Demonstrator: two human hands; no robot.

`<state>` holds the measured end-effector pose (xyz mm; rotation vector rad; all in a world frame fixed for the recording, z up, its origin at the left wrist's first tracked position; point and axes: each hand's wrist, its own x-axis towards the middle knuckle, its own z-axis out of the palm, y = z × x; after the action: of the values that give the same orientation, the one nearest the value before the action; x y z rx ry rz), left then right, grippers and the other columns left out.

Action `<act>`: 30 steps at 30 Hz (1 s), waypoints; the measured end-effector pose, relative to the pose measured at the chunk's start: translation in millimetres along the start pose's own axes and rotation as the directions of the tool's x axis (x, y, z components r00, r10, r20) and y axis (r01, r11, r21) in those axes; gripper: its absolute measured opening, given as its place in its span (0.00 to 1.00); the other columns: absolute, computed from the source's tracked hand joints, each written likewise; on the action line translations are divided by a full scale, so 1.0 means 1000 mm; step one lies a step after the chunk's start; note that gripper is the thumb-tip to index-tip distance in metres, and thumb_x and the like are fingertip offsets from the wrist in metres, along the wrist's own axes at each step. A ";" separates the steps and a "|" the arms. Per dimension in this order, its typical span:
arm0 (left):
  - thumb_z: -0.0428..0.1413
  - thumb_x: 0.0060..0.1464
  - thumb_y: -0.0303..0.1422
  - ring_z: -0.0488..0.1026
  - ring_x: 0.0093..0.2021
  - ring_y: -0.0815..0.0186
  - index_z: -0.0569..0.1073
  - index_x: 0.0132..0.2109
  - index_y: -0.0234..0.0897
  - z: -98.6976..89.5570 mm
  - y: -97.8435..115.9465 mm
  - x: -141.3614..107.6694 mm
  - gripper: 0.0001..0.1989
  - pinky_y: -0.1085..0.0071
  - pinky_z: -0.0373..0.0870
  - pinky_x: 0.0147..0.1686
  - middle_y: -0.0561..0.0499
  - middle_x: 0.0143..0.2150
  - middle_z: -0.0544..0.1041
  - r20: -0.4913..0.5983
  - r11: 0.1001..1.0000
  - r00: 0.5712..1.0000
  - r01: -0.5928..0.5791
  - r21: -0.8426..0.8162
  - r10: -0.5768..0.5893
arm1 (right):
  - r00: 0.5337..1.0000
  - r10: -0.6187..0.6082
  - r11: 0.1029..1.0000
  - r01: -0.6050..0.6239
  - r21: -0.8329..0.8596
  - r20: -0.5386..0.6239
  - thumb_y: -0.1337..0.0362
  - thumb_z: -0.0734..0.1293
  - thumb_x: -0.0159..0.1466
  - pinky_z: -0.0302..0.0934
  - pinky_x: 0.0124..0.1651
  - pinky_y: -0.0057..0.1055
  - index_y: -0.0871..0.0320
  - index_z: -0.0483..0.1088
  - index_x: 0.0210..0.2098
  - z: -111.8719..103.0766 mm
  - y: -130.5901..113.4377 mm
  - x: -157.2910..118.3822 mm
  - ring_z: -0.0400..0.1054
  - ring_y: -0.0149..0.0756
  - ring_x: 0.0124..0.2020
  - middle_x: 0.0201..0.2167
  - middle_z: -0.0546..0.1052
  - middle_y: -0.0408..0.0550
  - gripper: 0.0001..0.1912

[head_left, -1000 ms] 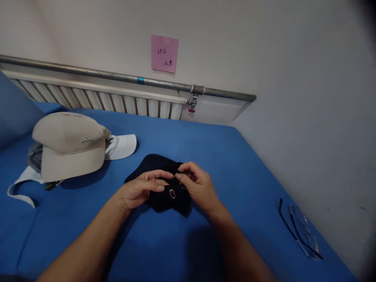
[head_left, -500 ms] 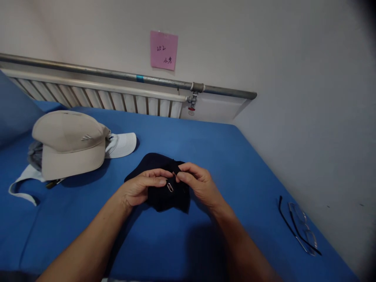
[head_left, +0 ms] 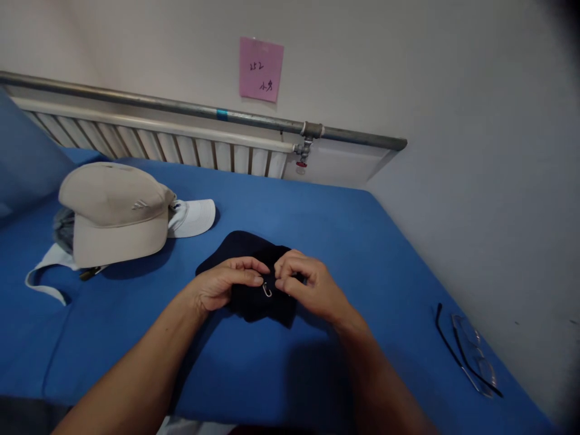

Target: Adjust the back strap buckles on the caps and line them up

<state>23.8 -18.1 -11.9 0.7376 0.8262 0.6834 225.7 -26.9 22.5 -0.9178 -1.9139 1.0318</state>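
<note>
Metal buckle [head_left: 267,290] on navy cap [head_left: 240,243] between hands, nearer left, long axis slanting down-right. Left hand [head_left: 229,281] pinches cap; right hand [head_left: 308,283] fingers curled, grip unclear.

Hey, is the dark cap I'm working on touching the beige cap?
Apart: the head view shows a strip of blue surface between the dark cap and the beige cap.

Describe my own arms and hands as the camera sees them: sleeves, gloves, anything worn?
The left hand and right hand wear no gloves, and no rings show on the visible fingers. The left forearm and right forearm are bare, with no watch, bracelet, sleeve or cable in view.
</note>
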 end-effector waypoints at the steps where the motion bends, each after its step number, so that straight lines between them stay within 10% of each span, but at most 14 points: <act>1: 0.67 0.40 0.26 0.73 0.28 0.70 0.78 0.38 0.33 0.000 0.000 0.000 0.14 0.74 0.67 0.32 0.51 0.30 0.78 -0.006 1.000 1.000 0.000 0.010 0.000 | 1.000 -0.013 1.000 0.013 0.001 0.017 0.71 0.65 0.55 0.59 0.41 0.35 0.56 0.61 0.17 0.000 0.000 0.000 0.65 0.35 0.33 0.26 0.71 0.43 0.12; 30: 0.66 0.37 0.23 0.67 0.26 0.73 0.75 0.33 0.33 0.007 -0.002 0.002 0.12 0.73 0.62 0.32 0.58 0.23 0.71 0.020 0.989 0.997 -0.074 0.125 0.072 | 0.984 0.010 0.983 0.023 -0.182 0.179 0.75 0.64 0.53 0.60 0.40 0.33 0.57 0.58 0.17 0.008 -0.001 0.001 0.67 0.36 0.37 0.31 0.72 0.45 0.13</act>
<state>31.4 -20.3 -11.0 0.8897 0.8370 0.6951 217.7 -29.2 20.8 -0.9471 -2.1907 0.9737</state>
